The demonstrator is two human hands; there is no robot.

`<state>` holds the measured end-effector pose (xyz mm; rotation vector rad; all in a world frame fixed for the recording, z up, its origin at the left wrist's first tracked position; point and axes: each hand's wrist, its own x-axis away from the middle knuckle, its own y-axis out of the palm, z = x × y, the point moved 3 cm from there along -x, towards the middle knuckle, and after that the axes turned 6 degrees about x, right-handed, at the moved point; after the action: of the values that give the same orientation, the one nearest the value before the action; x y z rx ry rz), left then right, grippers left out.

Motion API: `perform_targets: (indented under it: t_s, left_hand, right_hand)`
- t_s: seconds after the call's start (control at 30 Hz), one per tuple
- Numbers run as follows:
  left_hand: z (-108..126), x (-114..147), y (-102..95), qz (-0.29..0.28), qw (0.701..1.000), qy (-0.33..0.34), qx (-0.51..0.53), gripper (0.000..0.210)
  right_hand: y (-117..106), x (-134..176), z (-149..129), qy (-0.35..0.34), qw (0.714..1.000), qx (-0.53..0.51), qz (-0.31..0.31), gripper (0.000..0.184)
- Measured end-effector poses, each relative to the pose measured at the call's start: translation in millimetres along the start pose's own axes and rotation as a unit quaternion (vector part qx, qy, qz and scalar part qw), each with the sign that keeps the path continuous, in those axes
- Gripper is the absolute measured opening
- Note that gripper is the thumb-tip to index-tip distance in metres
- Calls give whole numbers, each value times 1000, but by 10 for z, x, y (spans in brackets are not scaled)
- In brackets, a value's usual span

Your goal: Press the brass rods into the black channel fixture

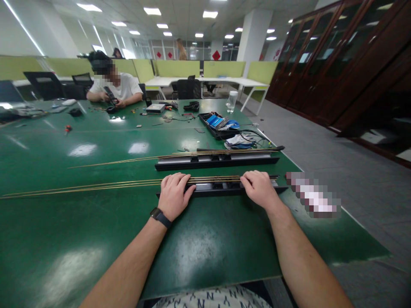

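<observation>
A long black rail (218,192) with a pale inner strip lies crosswise on the green table in front of me. Several thin gold-coloured rods (128,184) run along its top and reach far out to the left. Near the rail's left end, my left hand (176,194) curls its fingers over the rods and far edge, its thumb on the near side. My right hand (260,188) is closed over the right part, thumb and fingers at the rods; its fingertips are partly hidden. Just beyond lies a second black rail (218,162) with similar rods on top.
A black tray (213,132) holds blue packets; gloves (239,141) and cables lie beside it. A clear jar (231,102) stands at the table's far right. Across the table (80,226), a person (118,87) handles a dark object. A blurred-out item lies at right.
</observation>
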<state>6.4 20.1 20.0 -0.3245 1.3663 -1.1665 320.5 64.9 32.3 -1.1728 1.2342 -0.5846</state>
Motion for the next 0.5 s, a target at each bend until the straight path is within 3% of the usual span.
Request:
perform_targets:
  t_s: [0.5]
  left_hand:
    - [2, -1, -4, 5, 1000, -1, -3, 38]
  right_hand:
    - [-69, 13, -73, -7, 999, -41, 6, 25]
